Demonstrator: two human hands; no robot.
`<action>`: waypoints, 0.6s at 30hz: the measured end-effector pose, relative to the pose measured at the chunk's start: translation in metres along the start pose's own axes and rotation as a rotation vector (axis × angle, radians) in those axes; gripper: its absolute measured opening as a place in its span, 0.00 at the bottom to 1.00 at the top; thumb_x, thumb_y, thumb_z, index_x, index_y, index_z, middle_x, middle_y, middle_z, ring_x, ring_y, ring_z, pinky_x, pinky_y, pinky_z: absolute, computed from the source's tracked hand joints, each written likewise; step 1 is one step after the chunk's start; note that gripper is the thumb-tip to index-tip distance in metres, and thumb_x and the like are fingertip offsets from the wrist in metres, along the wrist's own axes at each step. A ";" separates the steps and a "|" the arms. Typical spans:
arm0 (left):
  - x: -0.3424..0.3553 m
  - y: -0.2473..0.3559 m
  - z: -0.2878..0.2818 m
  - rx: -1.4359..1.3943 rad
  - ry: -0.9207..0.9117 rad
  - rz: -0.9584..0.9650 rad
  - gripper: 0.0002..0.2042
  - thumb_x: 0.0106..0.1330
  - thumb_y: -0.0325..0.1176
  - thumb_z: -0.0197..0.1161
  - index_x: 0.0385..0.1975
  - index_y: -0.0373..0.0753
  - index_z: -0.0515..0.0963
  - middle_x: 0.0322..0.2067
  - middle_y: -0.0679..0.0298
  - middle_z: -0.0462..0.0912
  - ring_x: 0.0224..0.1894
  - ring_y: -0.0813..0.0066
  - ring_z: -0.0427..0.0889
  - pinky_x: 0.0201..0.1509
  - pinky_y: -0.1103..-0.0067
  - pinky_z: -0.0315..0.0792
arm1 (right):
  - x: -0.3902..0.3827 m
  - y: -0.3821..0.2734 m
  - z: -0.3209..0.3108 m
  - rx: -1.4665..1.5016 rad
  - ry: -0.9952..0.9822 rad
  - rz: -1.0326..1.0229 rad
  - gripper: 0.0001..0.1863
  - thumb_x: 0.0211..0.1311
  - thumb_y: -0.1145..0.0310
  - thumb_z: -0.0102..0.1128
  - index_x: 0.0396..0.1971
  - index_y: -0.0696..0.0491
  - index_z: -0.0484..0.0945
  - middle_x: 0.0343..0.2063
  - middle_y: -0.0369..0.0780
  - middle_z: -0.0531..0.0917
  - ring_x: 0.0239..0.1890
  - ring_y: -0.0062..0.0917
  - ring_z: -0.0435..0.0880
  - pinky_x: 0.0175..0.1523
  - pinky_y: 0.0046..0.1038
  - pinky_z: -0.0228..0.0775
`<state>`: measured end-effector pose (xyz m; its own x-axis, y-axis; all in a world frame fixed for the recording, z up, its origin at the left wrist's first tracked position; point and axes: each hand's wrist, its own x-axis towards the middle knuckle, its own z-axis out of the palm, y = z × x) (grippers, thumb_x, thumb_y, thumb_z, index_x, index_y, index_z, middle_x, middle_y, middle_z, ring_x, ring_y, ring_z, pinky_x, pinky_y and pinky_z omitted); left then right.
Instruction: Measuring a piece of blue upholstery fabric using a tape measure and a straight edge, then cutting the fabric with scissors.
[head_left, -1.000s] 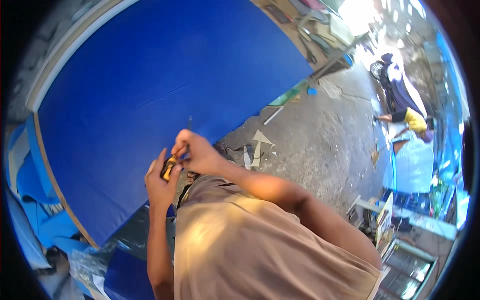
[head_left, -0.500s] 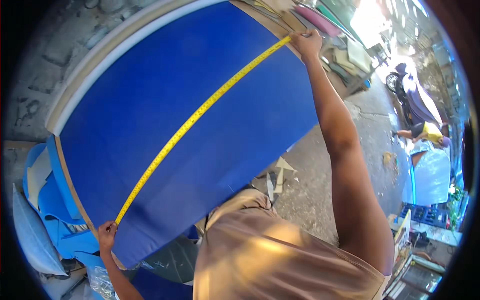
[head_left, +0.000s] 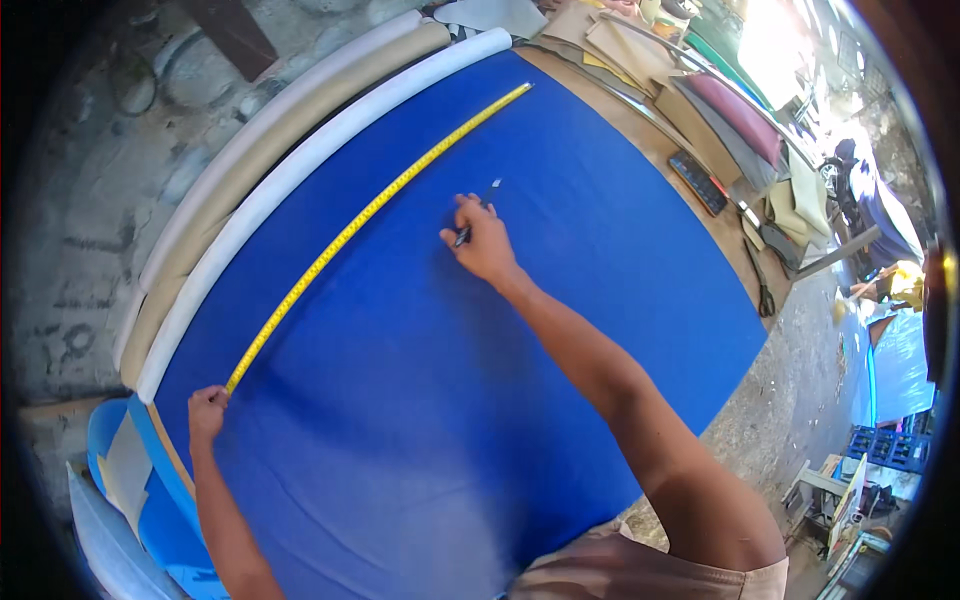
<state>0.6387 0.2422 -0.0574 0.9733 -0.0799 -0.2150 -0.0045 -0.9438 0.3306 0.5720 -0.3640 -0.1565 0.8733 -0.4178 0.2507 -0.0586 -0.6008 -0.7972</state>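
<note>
A broad sheet of blue material (head_left: 610, 230) covers the table before me. Across its far left part runs a yellow tape measure (head_left: 350, 231), bowed in this view, its far end lying loose on the blue. My left hand (head_left: 208, 412) pinches the near end of the tape close to the sheet's left edge. Over the middle of the sheet is my right hand (head_left: 484, 243), apart from the tape. Its fingers are closed round a slim dark pen-like tool with a pale tip (head_left: 494, 188); its exact kind is unclear.
White (head_left: 480, 50) and beige (head_left: 420, 47) rolls lie along the far left edge. On the right edge are a dark handheld device (head_left: 699, 183), scissors (head_left: 764, 285) and several material scraps (head_left: 735, 115). Blue plastic chairs (head_left: 165, 520) stand lower left. A person in yellow (head_left: 908, 284) is far right.
My right hand has left the tape's far end and come back over the middle of the sheet. More of the blue sheet and the right table edge now shows. The left hand still pinches the tape.
</note>
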 end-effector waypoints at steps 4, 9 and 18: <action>0.098 0.001 0.010 0.065 -0.018 0.040 0.08 0.64 0.27 0.64 0.37 0.32 0.87 0.23 0.63 0.84 0.24 0.73 0.76 0.32 0.76 0.71 | 0.028 0.005 0.044 -0.085 -0.110 -0.033 0.16 0.58 0.73 0.70 0.33 0.50 0.67 0.66 0.50 0.76 0.77 0.46 0.60 0.79 0.58 0.43; 0.146 0.009 0.037 0.278 0.146 0.147 0.10 0.69 0.29 0.62 0.43 0.32 0.86 0.29 0.57 0.84 0.28 0.66 0.79 0.35 0.72 0.73 | 0.033 0.018 0.054 -0.235 -0.090 -0.093 0.15 0.59 0.72 0.70 0.34 0.49 0.68 0.68 0.50 0.74 0.78 0.46 0.57 0.80 0.56 0.41; 0.149 0.043 0.073 0.354 0.259 0.067 0.13 0.76 0.34 0.58 0.49 0.34 0.84 0.37 0.57 0.83 0.34 0.62 0.82 0.40 0.70 0.77 | 0.031 0.018 0.050 -0.233 -0.144 -0.104 0.14 0.60 0.72 0.70 0.36 0.50 0.69 0.70 0.50 0.71 0.79 0.46 0.55 0.81 0.56 0.39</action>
<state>0.7667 0.1659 -0.1422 0.9934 -0.1042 0.0485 -0.1039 -0.9945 -0.0093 0.6220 -0.3538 -0.1905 0.9390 -0.2547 0.2310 -0.0599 -0.7825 -0.6197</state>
